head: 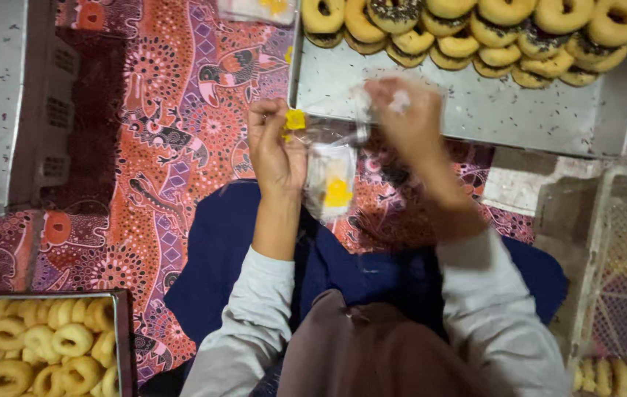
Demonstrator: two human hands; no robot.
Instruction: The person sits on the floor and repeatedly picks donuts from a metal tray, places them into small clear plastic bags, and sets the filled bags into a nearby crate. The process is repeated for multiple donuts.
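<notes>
A metal tray [475, 110] at the top carries stacked ring doughnuts [475, 29], some plain, some dark-topped. A second tray [124, 323] at lower left holds pale doughnuts [27, 345]. Both rest on a red patterned cloth [159, 147] spread over the floor, with a wire basket [622, 257] at the right. The left hand [275, 147] pinches the top of a clear plastic bag [330, 180], fingers clenched on it. The right hand [405, 117] is blurred, fingers curled at the bag's mouth. The bag hangs between both hands, above the person's lap.

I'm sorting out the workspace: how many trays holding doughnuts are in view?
3: a metal tray at the top right, a tray at the bottom left, and a crate at the bottom right, mostly cropped, so more may be hidden.
</notes>
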